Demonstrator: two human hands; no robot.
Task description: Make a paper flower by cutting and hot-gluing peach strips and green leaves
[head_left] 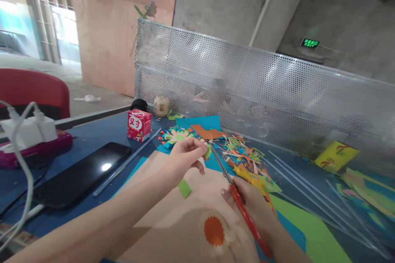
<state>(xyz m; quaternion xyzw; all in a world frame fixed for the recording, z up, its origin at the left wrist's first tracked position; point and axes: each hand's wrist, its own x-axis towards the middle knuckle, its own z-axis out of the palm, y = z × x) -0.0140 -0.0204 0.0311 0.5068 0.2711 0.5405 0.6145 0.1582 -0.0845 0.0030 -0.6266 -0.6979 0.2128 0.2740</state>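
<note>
Between the fingertips of my left hand [189,154] is a small piece of green paper [208,151]. My right hand [247,197] grips red-handled scissors [237,199], whose blades point up and left toward that piece. Whether the blades touch the paper I cannot tell. Under both hands lie beige paper sheets [154,197]. A green paper strip [184,188] rests on them below my left hand. Nearer to me sits an orange disc with a scalloped edge [214,231] on a pale fringed paper. Behind my left hand is a fringed paper flower [179,135] in blue, white and green.
Paper scraps [247,152] and a yellow glue gun [251,176] lie beyond my right hand. Clear glue sticks [308,189] are at right. At left are a black phone [83,172], a red box [138,125] and a charger [31,129]. A perforated metal screen [247,78] borders the back.
</note>
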